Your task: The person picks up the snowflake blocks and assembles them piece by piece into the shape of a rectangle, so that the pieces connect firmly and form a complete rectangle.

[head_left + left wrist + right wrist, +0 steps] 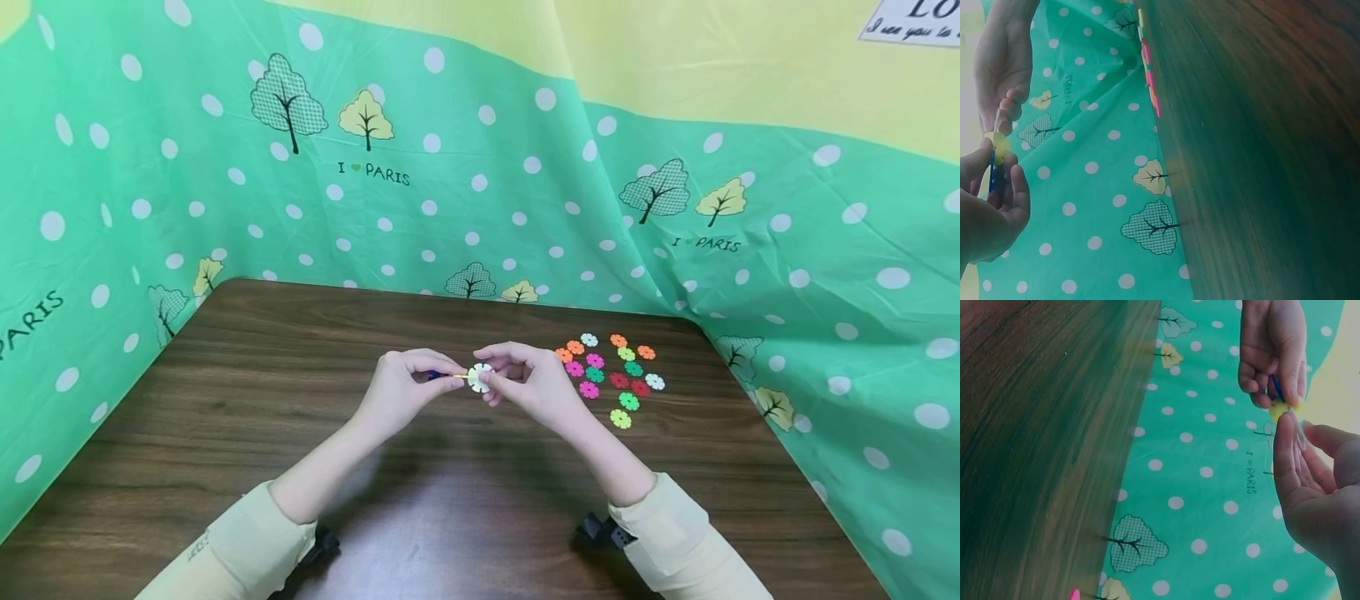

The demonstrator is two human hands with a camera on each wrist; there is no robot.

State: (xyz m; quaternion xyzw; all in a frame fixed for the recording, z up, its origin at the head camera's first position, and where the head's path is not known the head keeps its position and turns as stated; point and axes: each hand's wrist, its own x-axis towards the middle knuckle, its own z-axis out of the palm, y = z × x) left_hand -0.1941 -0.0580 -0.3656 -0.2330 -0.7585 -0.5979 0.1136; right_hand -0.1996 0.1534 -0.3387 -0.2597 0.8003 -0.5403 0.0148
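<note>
White flower-shaped plastic disc (480, 380) held above the brown wood-grain table (187, 433).
Remotely, I see the right hand (534, 383) gripping it — beside a yellow plastic disc (1001, 147) and blue plastic piece (992, 171) pinched in the left hand's (400, 388) grip; multicoloured discs (595, 374) lie rightward.

Lit brightly and evenly in the head view, apparently from above. Gleams pale and bluish on the near part of the wood-grain tabletop (435, 542), with soft shadows beneath both forearms (322, 467). Darkens along folds of the polka-dot curtain (862, 267) at right. Shows printed trees (288, 96) crisply, yet stretches pale dots (27, 467) into ovals toward the edges. Turns dimmer, hazier and green-tinged in both wrist views, washing out to near-white at the left wrist's left edge and the right wrist's right edge, sinking into murk across the tabletop, and leaving fingers (1019, 194) and the yellow flower-shaped disc (1001, 147) soft
</note>
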